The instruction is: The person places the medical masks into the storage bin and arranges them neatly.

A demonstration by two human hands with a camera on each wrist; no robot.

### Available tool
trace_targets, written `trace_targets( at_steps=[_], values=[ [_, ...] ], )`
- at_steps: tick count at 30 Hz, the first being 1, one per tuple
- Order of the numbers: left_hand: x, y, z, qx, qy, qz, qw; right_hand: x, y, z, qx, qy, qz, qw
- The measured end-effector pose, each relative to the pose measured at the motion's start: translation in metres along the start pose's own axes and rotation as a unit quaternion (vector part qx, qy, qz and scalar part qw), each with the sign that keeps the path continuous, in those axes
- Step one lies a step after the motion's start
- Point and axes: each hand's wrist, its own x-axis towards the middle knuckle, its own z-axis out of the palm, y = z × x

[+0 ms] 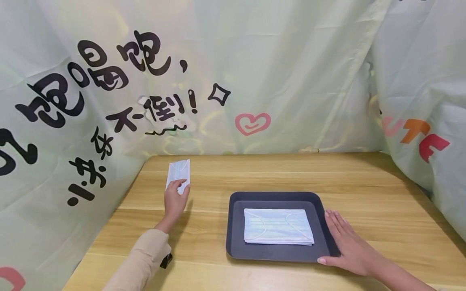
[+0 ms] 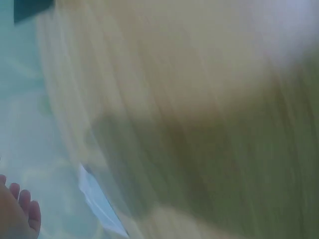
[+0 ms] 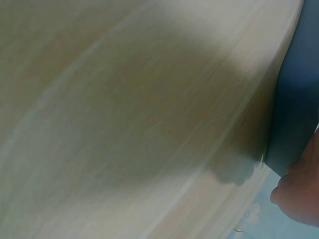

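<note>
In the head view my left hand (image 1: pixel 176 199) is at a light-blue face mask (image 1: pixel 178 169) near the far left of the table, covering its near end. A gap shows between thumb and forefinger. The left wrist view shows the fingers (image 2: pixel 24 199) apart from the mask (image 2: pixel 102 205). My right hand (image 1: pixel 347 246) touches the right rim of a dark grey tray (image 1: pixel 276 254), fingers straight along the side and thumb at the near corner. A neat stack of face masks (image 1: pixel 278 226) lies inside the tray, ear loops on top.
The wooden table (image 1: pixel 204 238) carries the tray right of its middle. A pale printed curtain (image 1: pixel 298 81) hangs behind it and down both sides. Something small and black (image 1: pixel 166 260) shows at the left cuff.
</note>
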Motion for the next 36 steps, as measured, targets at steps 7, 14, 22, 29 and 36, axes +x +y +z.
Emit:
trace_targets(
  at_steps=[7, 14, 22, 29, 36],
  values=[
    [0.010, -0.026, -0.006, 0.002, 0.019, -0.104, 0.9944, 0.001, 0.001, 0.001, 0.005, 0.002, -0.001, 1.000],
    [0.016, -0.042, -0.006, -0.010, 0.037, -0.198, 0.9795, -0.002, 0.001, 0.000, 0.006, 0.000, 0.003, 1.000],
    [0.017, -0.052, -0.008, -0.008, 0.037, -0.287, 0.9572, 0.000, 0.000, -0.001, 0.008, 0.006, -0.003, 1.000],
    [0.018, -0.052, -0.009, 0.021, 0.002, -0.342, 0.9394, 0.000, 0.000, -0.001, 0.013, -0.001, 0.001, 1.000],
    [0.021, -0.053, -0.010, 0.049, -0.008, -0.376, 0.9252, -0.001, 0.000, -0.001, 0.019, -0.003, 0.002, 1.000]
  ],
)
